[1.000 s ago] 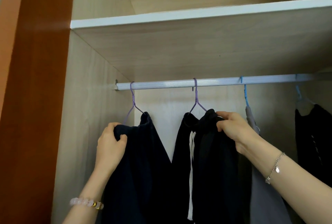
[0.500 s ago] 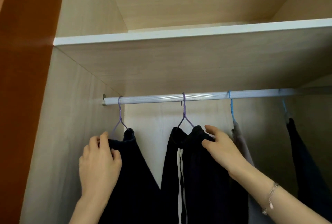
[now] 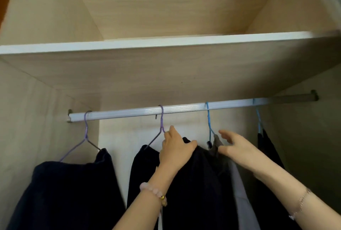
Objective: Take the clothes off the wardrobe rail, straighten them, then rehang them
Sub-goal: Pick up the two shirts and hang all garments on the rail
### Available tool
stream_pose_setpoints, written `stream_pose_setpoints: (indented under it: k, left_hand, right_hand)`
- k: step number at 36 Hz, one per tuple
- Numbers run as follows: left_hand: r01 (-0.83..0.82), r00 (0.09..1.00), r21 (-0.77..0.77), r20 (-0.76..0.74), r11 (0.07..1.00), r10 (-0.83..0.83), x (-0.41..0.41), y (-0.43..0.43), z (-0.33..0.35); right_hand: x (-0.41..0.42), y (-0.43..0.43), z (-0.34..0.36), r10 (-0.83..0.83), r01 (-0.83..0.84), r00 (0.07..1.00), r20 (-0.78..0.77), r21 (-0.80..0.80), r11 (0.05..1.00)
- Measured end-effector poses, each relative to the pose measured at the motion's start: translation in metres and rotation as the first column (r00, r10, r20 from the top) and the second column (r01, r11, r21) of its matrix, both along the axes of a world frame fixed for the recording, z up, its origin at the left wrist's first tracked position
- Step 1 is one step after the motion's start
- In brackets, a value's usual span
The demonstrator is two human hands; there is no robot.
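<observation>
Wardrobe rail (image 3: 184, 109) carrying four hangers, seen from below with both hands raised towards it. Progress is judged to be slight. Every garment in view is hung and none is seen off the rail. Whether any has already been straightened and rehung cannot be told. Removal, straightening and rehanging are therefore taken as left to do, at least for the piece in hand.

The left hand (image 3: 176, 151) is laid over the top of the black garment (image 3: 193, 183). Its forefinger is raised against the neck of the purple hanger (image 3: 162, 124) and its thumb is spread across the fabric. Whether cloth is pinched is not shown.

The right hand (image 3: 235, 147) is held open, just beside the left hand, with fingers straight and spread. Its thumb is at the top of the grey garment (image 3: 239, 196), which is hung on the blue hanger (image 3: 209, 124).

A navy garment (image 3: 73, 192) is hung well to the left of the left hand, and a further dark garment (image 3: 267, 156) just beyond the right hand. Both forearms are angled upward and inward.
</observation>
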State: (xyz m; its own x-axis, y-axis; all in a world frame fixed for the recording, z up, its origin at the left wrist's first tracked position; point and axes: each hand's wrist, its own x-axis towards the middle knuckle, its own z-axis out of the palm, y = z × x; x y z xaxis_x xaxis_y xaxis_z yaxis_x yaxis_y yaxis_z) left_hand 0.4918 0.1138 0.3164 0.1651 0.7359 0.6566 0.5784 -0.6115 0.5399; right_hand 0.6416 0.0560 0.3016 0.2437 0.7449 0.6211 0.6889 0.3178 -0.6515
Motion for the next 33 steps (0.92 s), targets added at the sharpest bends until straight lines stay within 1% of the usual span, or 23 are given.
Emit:
stream_pose_setpoints:
  k: [1,3,6,9,13,17,21,24,26,28,33]
  left_hand:
    - [0.026,0.999,-0.058,0.026,0.998,-0.025,0.004,0.004,0.000]
    - [0.072,0.993,-0.148,0.103,0.986,-0.057,0.010,0.011,-0.001]
    - [0.100,0.982,-0.215,0.176,0.971,-0.062,0.013,0.016,0.000]
    - [0.186,0.965,-0.256,0.231,0.949,-0.126,0.016,0.017,0.000]
    - [0.210,0.927,-0.250,0.357,0.945,-0.112,0.019,0.022,0.000]
    - [0.304,0.850,-0.289,0.513,0.908,-0.122,0.020,0.025,0.003]
    - [0.362,0.771,-0.273,0.625,0.891,-0.121,0.019,0.022,0.003]
    - [0.359,0.750,-0.257,0.652,0.897,-0.113,0.014,0.022,-0.001]
    - [0.348,0.757,-0.263,0.645,0.900,-0.104,0.007,0.021,-0.003]
    - [0.320,0.759,-0.239,0.644,0.917,-0.097,-0.001,0.022,-0.004]
    - [0.261,0.704,-0.161,0.706,0.952,-0.073,-0.022,0.028,-0.009]
  right_hand:
    - [0.004,0.001,-0.001,0.074,-0.077,0.994,-0.074,-0.042,0.996]
    - [0.010,0.001,-0.004,0.139,-0.151,0.975,-0.174,-0.061,0.987]
    - [0.015,-0.002,-0.006,0.152,-0.162,0.955,-0.256,-0.019,0.987]
    - [0.019,0.000,-0.010,0.187,-0.195,0.936,-0.298,0.003,0.981]
    - [0.024,0.003,-0.014,0.229,-0.232,0.921,-0.314,0.028,0.972]
    - [0.026,0.003,-0.013,0.283,-0.285,0.874,-0.396,0.054,0.957]
    - [0.029,0.003,-0.012,0.296,-0.297,0.836,-0.461,0.073,0.952]
    - [0.031,0.002,-0.012,0.299,-0.297,0.830,-0.471,0.081,0.952]
    - [0.031,-0.001,-0.013,0.297,-0.292,0.831,-0.470,0.085,0.953]
    - [0.031,-0.001,-0.012,0.291,-0.284,0.828,-0.479,0.089,0.955]
    - [0.033,-0.001,-0.011,0.243,-0.231,0.834,-0.496,0.087,0.969]
